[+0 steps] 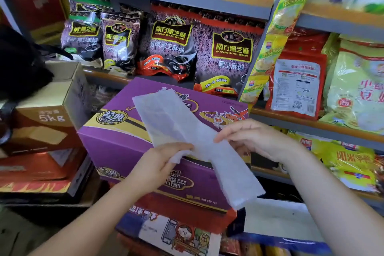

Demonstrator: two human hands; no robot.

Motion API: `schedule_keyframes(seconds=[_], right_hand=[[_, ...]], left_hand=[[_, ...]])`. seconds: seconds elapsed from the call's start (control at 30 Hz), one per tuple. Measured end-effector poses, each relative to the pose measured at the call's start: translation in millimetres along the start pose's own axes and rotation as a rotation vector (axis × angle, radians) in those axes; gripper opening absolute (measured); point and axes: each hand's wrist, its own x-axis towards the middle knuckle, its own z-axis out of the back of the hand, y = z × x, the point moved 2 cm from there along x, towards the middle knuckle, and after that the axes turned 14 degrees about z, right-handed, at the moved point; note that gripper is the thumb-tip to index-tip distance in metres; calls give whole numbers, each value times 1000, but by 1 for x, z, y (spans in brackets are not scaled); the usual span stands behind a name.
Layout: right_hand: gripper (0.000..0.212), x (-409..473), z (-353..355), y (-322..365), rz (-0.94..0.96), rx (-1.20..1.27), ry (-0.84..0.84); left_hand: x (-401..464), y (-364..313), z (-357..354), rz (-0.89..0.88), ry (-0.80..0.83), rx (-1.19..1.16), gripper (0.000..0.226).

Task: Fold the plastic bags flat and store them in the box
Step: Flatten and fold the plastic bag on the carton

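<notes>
Both forearms reach up over the purple cardboard carton (116,143). Above its top, the left hand (166,159) and right hand (249,137) each pinch a translucent white plastic bag (187,129), already flattened into a long strip. Shorter folding and boxing seemingly remain.

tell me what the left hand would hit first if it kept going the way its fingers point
Probably the plastic bag it already pinches; the left hand points up and right toward the right hand, with the purple box just behind. Depth is unclear.
</notes>
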Motion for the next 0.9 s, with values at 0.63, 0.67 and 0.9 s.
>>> schedule_keyframes(seconds=[0.63,0.67,0.9], right_hand=[[41,90,-19,-27,-328,-455,-595],[42,92,-19,-26,-335,-489,-585],[46,98,-26,-33,-377,-816,-562]], left_hand=[[47,17,45,286,-132,416,15],[48,17,45,297,-110,487,24],[77,20,54,198,68,574,61]])
